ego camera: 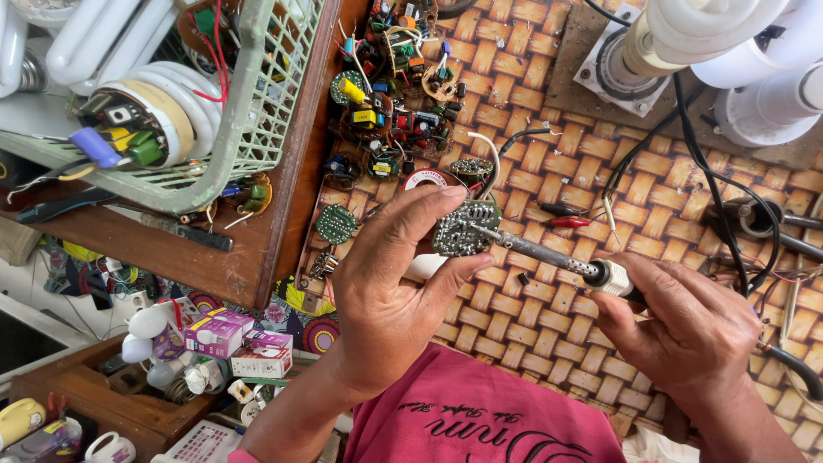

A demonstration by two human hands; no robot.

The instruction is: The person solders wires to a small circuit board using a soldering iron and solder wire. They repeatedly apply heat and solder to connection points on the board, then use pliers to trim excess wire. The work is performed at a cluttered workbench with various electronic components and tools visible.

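Pink cloth of the person's shirt (480, 424) fills the bottom edge of the head view, and both forearms rise from it toward the work. Just above, the left hand (390, 296) has its fingers (420, 208) closed round a small round circuit board (464, 227), thumb under one edge and fingertips over the other, so the board is held up off the woven-pattern surface (549, 317) with its solder side turned to the camera. At the other side, the right hand (690, 330) is wrapped shut about the handle of a soldering iron (549, 254), whose thin metal tip touches the board near its middle; the dark cord of the iron runs off to the right. As a judgement, the soldering on this board is under way rather than finished: the tip sits on a joint, many silvery joints already show across the face, and whether any are still bare is too small to tell. Further up the surface lies a heap of loose boards and components (386, 111), coloured capacitors and coils among them, with one green round board (336, 224) lying apart beside the left hand; these look like work waiting or parts stock. At the top left a green plastic basket (274, 94) holds lamp bases and white tubes, and at the top right more white lamp tubes (729, 30) stand on a mount. Small cartons (225, 334) lie below the surface at the left.
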